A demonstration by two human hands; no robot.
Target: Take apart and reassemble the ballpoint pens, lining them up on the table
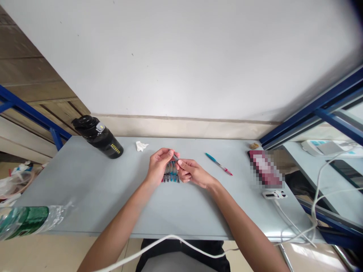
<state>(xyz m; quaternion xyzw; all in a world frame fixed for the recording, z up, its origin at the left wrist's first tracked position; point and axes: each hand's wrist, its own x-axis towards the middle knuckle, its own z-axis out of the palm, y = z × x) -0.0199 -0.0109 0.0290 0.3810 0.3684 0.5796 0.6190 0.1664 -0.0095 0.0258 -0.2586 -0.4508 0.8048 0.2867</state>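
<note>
Over the middle of the table, my left hand (160, 164) and my right hand (193, 172) meet fingertip to fingertip. Both are closed on a slim dark grey pen (175, 156), mostly covered by my fingers, so I cannot tell whether its cap is on. Beneath my hands lies a row of several pens (171, 176), side by side, with clear barrels and blue, black and red parts; my fingers hide some of them. Apart to the right, a single pen (218, 164) with a blue end and a red end rests at a slant.
A black bottle (99, 138) and crumpled tissue (141, 146) are at the back left. A green-labelled plastic bottle (31, 221) is at the left edge. On the right lie a blurred reddish item (265, 166), a white device (274, 194) and cables (314, 204).
</note>
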